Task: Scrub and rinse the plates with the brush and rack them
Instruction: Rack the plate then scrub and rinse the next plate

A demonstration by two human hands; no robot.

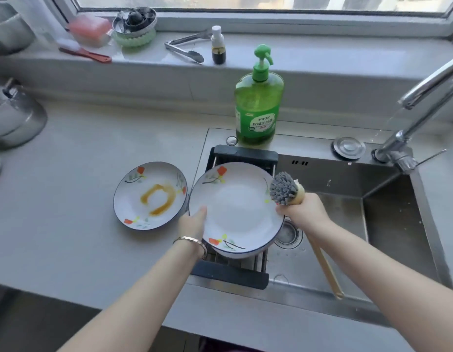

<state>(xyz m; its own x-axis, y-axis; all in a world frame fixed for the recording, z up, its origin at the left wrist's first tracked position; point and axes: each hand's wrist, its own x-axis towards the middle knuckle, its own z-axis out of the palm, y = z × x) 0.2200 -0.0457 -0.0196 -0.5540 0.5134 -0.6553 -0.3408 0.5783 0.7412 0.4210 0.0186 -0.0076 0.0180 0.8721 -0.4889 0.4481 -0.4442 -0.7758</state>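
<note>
Over the steel sink (388,191), left fingers (202,212) pinch a round plate (235,207), right fingers (284,212) grip a wooden brush (284,190).

head cam | wide-angle | looks forward-down from above | close over sink (393,214) and counter (68,237)

Home kitchen. Steel sink (334,179) set into a grey counter (68,224), tap (421,115) running at its back right corner. Green soap bottle (257,105) on the sink's back edge. Black rack (243,154) across the sink's left end. On the window sill (322,54) behind: tongs (184,50), a small bottle (218,47).
</note>
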